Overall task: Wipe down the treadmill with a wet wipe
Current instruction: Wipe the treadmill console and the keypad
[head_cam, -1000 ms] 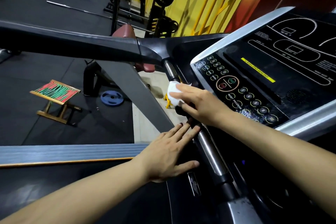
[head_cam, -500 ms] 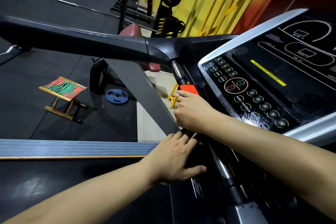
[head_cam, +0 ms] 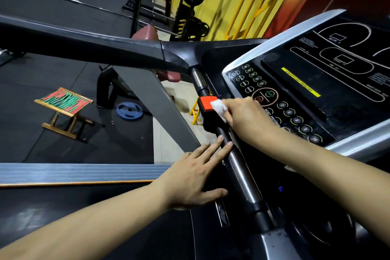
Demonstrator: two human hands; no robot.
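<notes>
Nearest the camera, the left hand [head_cam: 194, 177] lies flat, fingers straight, beside the handlebar [head_cam: 240, 167]. Farther along, the right hand [head_cam: 247, 116] pinches the wet wipe [head_cam: 218, 107] against the red button [head_cam: 207, 102]. The bar's length runs back toward the left hand.

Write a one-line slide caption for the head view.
Right hand presses a white wet wipe against the treadmill's orange button while the left hand rests flat beside the handlebar.
</notes>
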